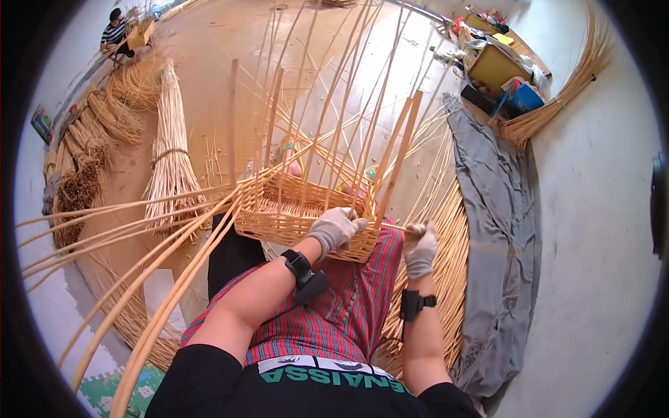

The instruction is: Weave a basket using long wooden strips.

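A half-woven rectangular wicker basket [279, 224] rests across my lap, with thin upright stakes and several flat wooden slats [400, 157] rising from its walls. My gloved left hand [337, 230] is closed over the near wall, toward its right end. Just beyond the basket's right corner, my gloved right hand [421, 249] grips a wicker rod [396, 226] that runs to the woven wall. Long loose rods [150, 277] fan out from the basket's left corner toward the lower left. The fingertips of my left hand are partly hidden by the weave.
A bed of loose wicker rods [449, 258] lies at my right beside a grey cloth [498, 230]. Tied wicker bundles [171, 150] stand on the left. At the far right are a cluttered table [498, 66] and a blue container [524, 97]. Another person [115, 33] sits far left.
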The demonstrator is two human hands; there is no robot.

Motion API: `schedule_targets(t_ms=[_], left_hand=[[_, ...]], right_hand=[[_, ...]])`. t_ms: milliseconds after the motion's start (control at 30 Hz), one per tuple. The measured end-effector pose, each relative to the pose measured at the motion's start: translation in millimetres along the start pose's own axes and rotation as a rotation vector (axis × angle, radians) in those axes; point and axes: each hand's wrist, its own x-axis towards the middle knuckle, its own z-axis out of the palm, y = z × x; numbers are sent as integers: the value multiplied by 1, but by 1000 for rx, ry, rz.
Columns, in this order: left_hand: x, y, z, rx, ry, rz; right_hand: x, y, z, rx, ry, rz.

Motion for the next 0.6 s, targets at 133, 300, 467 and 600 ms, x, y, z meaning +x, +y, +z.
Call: schedule_targets(t_ms=[133,300,467,600], left_hand=[[-13,-7,-1,-14,23,160],[-51,-18,-2,312,428,515],[-40,-12,9,881,388,857],[-18,-9,15,847,213,703]], right_hand=[[-1,-1,-36,-184,110,-48],[2,16,1,105,-119,33],[-6,44,14,150,-177,218],[-9,53,-2,-36,-188,161]])
